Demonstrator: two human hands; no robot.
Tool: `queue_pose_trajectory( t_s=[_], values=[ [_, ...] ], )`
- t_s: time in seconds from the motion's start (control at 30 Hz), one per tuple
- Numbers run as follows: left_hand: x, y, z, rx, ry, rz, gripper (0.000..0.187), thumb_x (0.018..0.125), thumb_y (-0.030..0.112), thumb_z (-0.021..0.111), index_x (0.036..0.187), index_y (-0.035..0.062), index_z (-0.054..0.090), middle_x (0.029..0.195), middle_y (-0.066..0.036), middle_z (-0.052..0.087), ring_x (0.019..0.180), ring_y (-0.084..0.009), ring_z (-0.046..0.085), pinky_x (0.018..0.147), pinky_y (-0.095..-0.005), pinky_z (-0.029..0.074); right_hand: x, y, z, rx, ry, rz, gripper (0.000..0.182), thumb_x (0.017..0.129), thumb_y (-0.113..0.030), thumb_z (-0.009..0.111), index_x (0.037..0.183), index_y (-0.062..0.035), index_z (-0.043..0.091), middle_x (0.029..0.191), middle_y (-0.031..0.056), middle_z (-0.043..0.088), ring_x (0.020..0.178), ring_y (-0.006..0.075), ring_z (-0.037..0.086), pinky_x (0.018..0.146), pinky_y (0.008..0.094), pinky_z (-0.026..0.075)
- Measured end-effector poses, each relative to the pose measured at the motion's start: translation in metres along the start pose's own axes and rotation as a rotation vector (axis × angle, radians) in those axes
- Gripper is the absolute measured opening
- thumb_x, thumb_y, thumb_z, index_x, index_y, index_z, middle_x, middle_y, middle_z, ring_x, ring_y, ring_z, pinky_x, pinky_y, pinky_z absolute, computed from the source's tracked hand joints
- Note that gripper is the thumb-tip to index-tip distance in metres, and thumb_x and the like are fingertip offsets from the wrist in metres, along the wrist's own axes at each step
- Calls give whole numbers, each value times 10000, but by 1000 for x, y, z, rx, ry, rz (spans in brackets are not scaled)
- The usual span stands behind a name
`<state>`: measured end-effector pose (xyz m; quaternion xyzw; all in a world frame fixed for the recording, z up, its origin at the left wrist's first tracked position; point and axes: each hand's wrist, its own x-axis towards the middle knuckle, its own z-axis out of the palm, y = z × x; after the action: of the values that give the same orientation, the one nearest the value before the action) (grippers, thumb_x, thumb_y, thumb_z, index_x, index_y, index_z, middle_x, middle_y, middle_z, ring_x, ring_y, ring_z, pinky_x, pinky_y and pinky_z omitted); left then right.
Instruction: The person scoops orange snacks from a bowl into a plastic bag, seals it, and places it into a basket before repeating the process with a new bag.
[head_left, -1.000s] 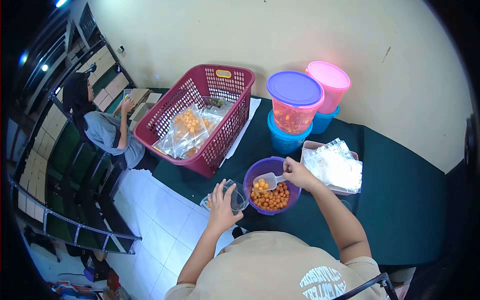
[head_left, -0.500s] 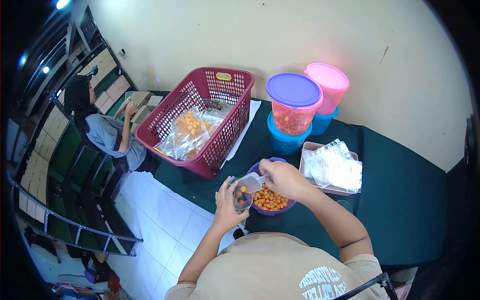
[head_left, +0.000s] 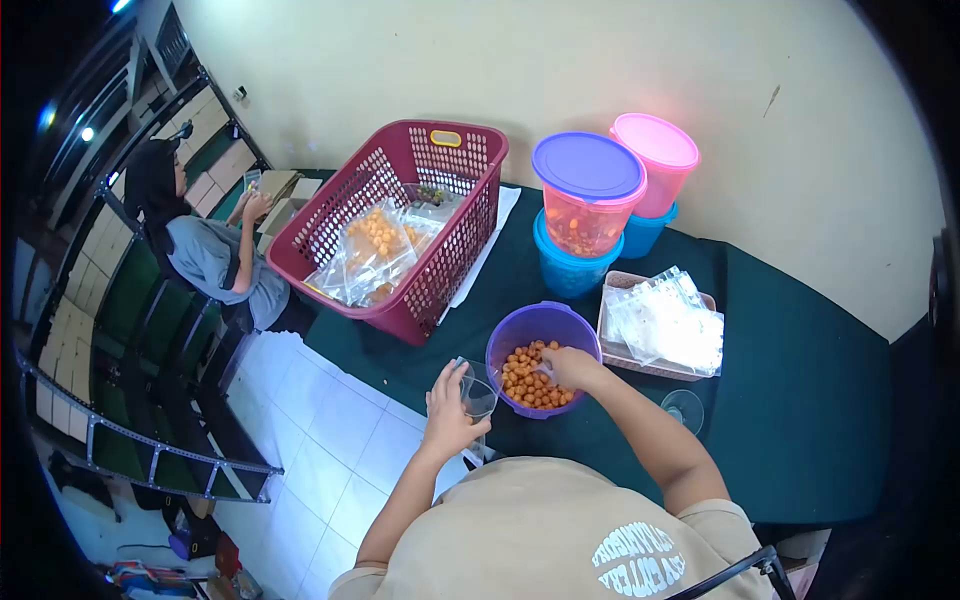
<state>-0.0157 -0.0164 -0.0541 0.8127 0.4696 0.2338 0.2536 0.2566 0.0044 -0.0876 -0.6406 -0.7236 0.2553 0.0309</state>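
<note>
In the head view, our left hand [head_left: 450,415] curls round a clear plastic cup [head_left: 481,399], just outside the eight o'clock rim of a round purple plastic bucket [head_left: 515,328]. Our right hand [head_left: 573,369], towards the bucket's three o'clock, grips a pale translucent plastic scoop [head_left: 545,373] among round orange snack balls [head_left: 522,385]. We should lift level and hold the cup close, spilling none.
</note>
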Motion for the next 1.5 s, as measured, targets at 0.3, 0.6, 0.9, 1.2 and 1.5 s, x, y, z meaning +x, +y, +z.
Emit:
queue_pose_trajectory(
  t_s=[0.3,0.6,0.9,1.2,1.5],
  values=[
    [-3,3,3,5,-23,3,935,602,145,756,1406,106,280,1462,-186,249,1313,-408,303,1081,-469,281,4,16,6,415,89,69,90,827,-33,493,894,-52,436,790,178,584,751,334,577,655,422,434],
    [-2,1,0,-11,6,7,935,597,137,756,1404,109,283,1455,-178,272,1298,-403,321,1077,-463,288,-5,21,-14,466,157,6,138,796,3,509,904,-45,438,808,160,552,794,315,572,696,422,444],
    [5,12,-12,38,5,17,935,597,153,765,1398,106,285,1457,-178,274,1319,-393,305,1080,-489,253,-29,17,-65,515,328,27,233,805,-116,643,891,-30,445,776,164,565,757,309,584,665,405,445],
    [13,26,-9,46,-33,61,951,604,168,762,1406,105,255,1467,-172,262,1347,-376,280,1105,-504,185,-51,-46,-101,376,370,-81,271,821,-158,663,906,-38,435,765,159,579,751,356,602,645,433,440],
    [20,24,-11,-309,-4,107,962,598,110,750,1416,130,244,1475,-152,252,1365,-344,285,1107,-538,216,-66,-88,-124,130,517,-311,208,794,-141,629,926,-44,500,833,131,602,836,364,578,689,463,448]
  ],
)
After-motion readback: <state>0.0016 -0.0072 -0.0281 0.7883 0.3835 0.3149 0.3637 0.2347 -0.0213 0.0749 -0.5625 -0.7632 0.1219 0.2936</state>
